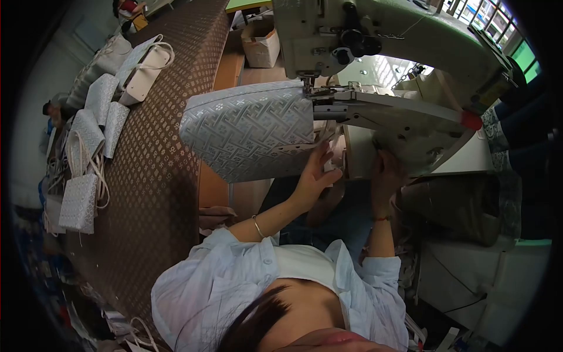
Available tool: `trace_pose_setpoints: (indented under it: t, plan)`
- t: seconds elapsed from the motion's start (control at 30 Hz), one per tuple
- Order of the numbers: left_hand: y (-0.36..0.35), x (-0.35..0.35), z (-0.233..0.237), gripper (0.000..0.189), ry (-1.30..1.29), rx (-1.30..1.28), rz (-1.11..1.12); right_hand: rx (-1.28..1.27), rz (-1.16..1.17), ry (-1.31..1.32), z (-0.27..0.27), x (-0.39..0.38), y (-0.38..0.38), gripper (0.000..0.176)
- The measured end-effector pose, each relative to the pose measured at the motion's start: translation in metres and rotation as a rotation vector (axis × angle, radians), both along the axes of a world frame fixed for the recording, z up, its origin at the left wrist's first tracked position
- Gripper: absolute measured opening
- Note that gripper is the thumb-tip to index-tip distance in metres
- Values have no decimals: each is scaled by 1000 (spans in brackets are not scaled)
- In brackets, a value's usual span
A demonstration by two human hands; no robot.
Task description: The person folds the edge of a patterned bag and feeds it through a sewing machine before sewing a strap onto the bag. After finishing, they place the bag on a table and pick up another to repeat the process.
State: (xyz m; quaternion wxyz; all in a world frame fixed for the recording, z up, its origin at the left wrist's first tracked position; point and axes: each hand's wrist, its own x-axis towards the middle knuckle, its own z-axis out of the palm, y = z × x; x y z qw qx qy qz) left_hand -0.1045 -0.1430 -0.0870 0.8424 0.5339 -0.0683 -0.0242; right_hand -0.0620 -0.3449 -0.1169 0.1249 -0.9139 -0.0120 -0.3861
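Observation:
A silver-grey patterned bag (252,129) sits at the sewing machine (375,111), its right end at the needle area and over the narrow arm. My left hand (316,175) is at the bag's lower right corner, with fingers curled against its edge and thumb out to the right. A pale strip near those fingers is too blurred to name. My right hand (387,179) is beneath the machine's arm, in shadow. Its fingertips reach up to the machine's underside, and whether they hold anything is hidden.
Several finished-looking pale handbags (82,199) with handles lie along the left of the brown patterned table (146,170). A cardboard box (261,44) stands behind the bag. A dark bundle (451,205) is at the right. Another person (130,12) is at the far upper left.

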Motion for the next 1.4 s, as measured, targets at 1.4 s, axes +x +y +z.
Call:
trace_pose_setpoints:
  t: [1.4]
  plan:
    - [82,-76,51,33,113,47,-726,1411,771,1950,-76,-83,14,40]
